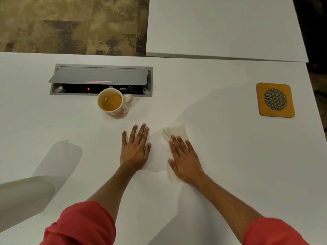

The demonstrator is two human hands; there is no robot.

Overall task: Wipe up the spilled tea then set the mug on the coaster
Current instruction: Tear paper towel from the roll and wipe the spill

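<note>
A cream mug (pixel 114 105) with red flower prints stands upright on the white table (pixel 221 156), its handle to the right and amber tea inside. My right hand (pixel 185 160) lies flat, fingers straight, pressing a white paper tissue (pixel 175 132) onto the table right of centre. The tissue sticks out past the fingertips and under the palm's left side. My left hand (pixel 135 149) rests flat on the table beside it, fingers spread, holding nothing. A square wooden coaster (pixel 275 100) with a round mesh centre lies at the far right. No tea puddle is plainly visible.
An open grey cable box (pixel 100 79) is sunk into the table just behind the mug. A second white table (pixel 224 27) abuts at the back right. A pale chair back (pixel 23 197) shows at the lower left. Carpet lies beyond the far edge.
</note>
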